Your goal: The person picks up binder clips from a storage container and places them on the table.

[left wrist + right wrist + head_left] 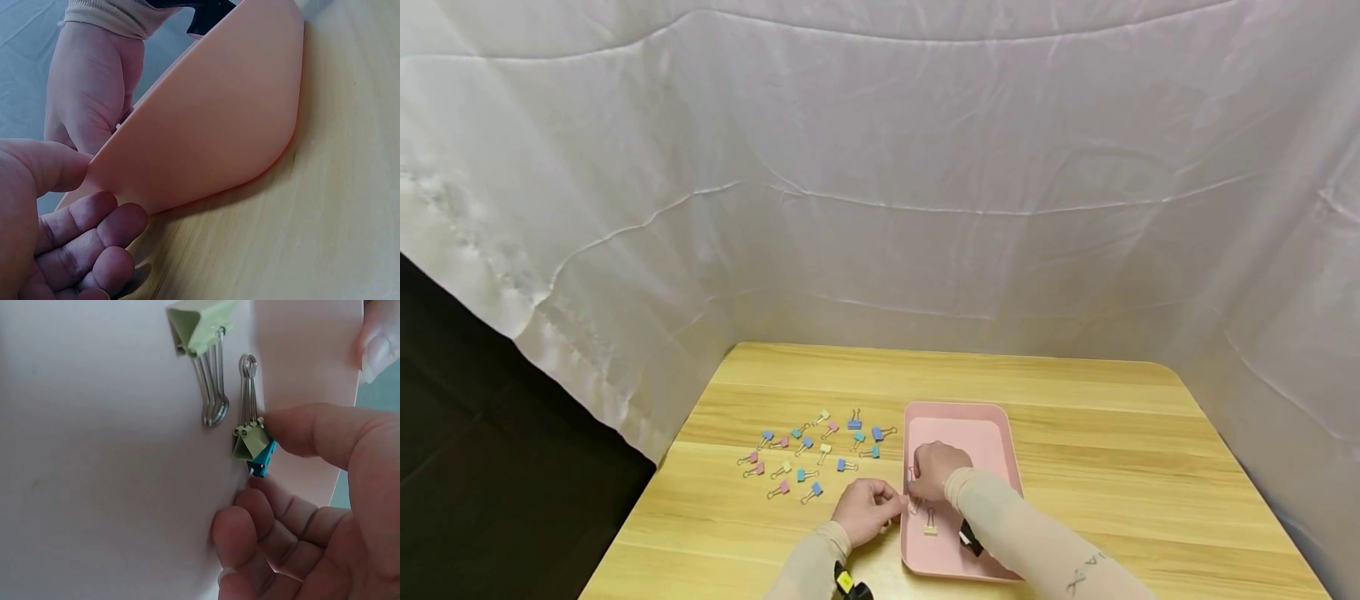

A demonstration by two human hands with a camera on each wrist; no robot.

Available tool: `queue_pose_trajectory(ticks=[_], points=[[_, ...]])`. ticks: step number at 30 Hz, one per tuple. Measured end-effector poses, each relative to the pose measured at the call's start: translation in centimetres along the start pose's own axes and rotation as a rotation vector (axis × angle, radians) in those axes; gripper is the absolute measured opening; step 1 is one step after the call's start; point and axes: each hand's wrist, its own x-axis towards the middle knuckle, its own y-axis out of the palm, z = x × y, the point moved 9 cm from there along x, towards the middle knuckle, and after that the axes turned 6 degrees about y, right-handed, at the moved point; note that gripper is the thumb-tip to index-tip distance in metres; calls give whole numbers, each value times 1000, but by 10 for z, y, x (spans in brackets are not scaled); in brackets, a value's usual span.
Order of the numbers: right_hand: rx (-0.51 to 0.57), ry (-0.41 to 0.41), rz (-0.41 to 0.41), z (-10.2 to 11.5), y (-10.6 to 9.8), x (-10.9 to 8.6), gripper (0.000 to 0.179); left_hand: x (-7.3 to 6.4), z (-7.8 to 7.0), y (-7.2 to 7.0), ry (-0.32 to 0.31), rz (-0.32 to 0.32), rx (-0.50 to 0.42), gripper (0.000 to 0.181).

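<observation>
A pink tray [958,417] stands on the table, with my left hand [868,510] at its left rim. In the left wrist view, that hand's thumb lies at the rim of the tray [212,106] and its curled fingers lie along the outer wall. Inside the tray, my right hand [940,469] pinches a teal binder clip [264,461] between thumb and fingertips, close to the left wall. A pale yellow binder clip [250,439] lies against the teal one and partly covers it. Another pale yellow binder clip [930,528] sits nearer the tray's front.
Left of the tray, several loose binder clips [805,445] in blue, teal, pink and yellow are spread over the wooden table [1097,433]. A pale curtain [925,183] hangs behind and on both sides. Black cloth [490,433] shows at far left.
</observation>
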Motion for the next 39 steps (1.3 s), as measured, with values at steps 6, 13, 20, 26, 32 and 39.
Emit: queue_pose_trajectory(ticks=[6, 13, 20, 26, 32, 39], points=[[-31, 29, -8, 1, 0, 0, 30, 0, 1, 0, 0, -8, -3, 18], [-10, 54, -5, -5, 0, 4, 19, -1, 0, -1, 7, -15, 4, 18], [45, 50, -52, -15, -15, 8, 16, -2, 0, -1, 6, -22, 13, 18], [118, 23, -104, -10, -43, 16, 18, 0, -1, -2, 18, -21, 50, 18], [109, -178, -47, 33, -53, 22, 9, 0, -1, -1, 20, -21, 77, 19], [21, -354, 78, 80, -33, 24, 14, -14, -16, 0, 70, -57, 110, 15]])
